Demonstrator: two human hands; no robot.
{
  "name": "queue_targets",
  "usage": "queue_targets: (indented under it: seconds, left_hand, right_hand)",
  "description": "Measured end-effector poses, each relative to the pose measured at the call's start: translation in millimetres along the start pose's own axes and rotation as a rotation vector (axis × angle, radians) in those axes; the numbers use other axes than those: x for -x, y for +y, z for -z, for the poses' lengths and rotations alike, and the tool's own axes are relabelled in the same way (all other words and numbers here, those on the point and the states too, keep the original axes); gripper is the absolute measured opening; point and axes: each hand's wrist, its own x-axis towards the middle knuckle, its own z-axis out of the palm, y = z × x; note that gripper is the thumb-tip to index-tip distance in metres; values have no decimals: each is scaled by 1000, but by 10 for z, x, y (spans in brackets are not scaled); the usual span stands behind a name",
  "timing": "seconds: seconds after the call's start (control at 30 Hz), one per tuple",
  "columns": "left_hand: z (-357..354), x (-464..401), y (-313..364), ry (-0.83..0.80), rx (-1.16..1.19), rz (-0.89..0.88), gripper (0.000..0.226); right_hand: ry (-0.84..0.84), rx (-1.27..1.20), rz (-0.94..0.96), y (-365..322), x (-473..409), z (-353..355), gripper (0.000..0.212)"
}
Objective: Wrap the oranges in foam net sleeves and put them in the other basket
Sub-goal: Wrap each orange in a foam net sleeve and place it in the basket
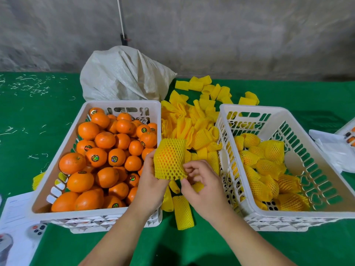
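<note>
My left hand (pixel 150 186) holds an orange inside a yellow foam net sleeve (pixel 170 159) above the gap between the two baskets. My right hand (pixel 201 181) has its fingers curled at the sleeve's lower right edge and touches it. The left white basket (pixel 123 212) is full of bare oranges (pixel 104 140), many with round stickers. The right white basket (pixel 288 213) holds several sleeved oranges (pixel 269 167). A pile of loose yellow foam sleeves (pixel 194 120) lies between and behind the baskets.
A white woven sack (pixel 123 75) sits behind the left basket against a grey wall. Papers lie at the lower left (pixel 17 210) and white sheets at the right edge (pixel 330 148). A green cloth (pixel 38 116) covers the table.
</note>
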Motion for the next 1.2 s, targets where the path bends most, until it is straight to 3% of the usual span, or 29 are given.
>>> queue_targets:
  seconds: [0.1,0.2,0.37,0.53,0.63,0.7,0.77,0.9,0.97,1.03,1.13,1.2]
  left_hand:
    - [-6,56,10,-104,-181,-48,76]
    - [-104,96,42,-207,-389,-98,87]
    - [-89,99,-9,-227,-728,-130,84]
    - [-99,97,46,-364,-628,-127,105]
    - [-79,124,85,-333,-448,-88,92]
    - [-49,143,84,-217,-384,-56,78]
    - [-33,135,86,-129,-370,-40,66]
    - [-66,114,84,-115,-389,-12,57]
    - [-71,90,69,-90,-415,1,55]
    - [-51,55,52,-29,-424,7,51]
    - [-6,0,22,54,-395,70,39]
    - [76,-145,-17,121,-293,293,34]
  right_hand:
    - [-43,-354,-391,-28,18,38,58]
    - [-130,-642,-558,-21,-69,-45,93]
    - [-26,-467,-495,-79,-194,-117,84]
    - [105,-376,-471,-50,-217,-80,73]
    - [145,-339,-464,12,-328,150,83]
    - [223,-399,-530,146,-425,430,91]
    - [323,-521,-622,318,-488,767,95]
    - [618,-616,-787,630,-505,1254,95]
    - [732,-419,-952,759,-445,1291,97]
    - [706,-152,-1025,853,-344,1217,103]
    - [514,137,-834,873,-243,1059,104]
    - [369,354,-625,858,-241,1004,103]
